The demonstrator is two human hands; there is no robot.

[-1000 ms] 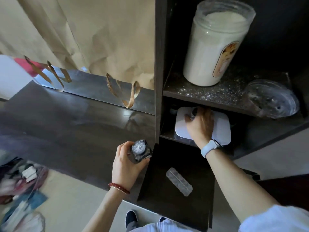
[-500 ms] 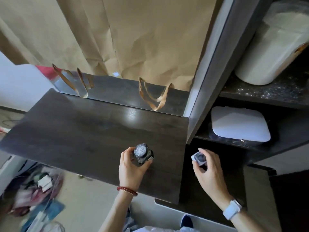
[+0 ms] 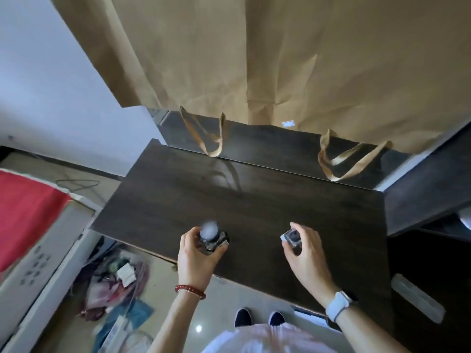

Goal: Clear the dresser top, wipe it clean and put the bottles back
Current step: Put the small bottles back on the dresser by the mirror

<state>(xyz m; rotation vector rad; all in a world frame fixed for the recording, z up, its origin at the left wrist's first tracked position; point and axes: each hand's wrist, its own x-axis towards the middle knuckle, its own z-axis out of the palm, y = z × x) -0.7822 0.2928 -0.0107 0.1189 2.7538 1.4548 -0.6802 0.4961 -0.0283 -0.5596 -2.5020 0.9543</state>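
My left hand (image 3: 196, 253) grips a dark bottle (image 3: 212, 236); my right hand (image 3: 304, 250) pinches a small bottle (image 3: 291, 236), both above the bench (image 3: 254, 205).

Dresser top (image 3: 254, 207) occupies frame centre. Left hand (image 3: 196, 258) at its near edge, 7 o'clock, holds a bottle (image 3: 212, 236) over it. Right hand (image 3: 304, 253), 5 o'clock, holds a second, smaller bottle (image 3: 291, 237). Paper bags (image 3: 254, 59) hang behind at 12 o'clock, handles (image 3: 206, 136) reaching the rear edge.
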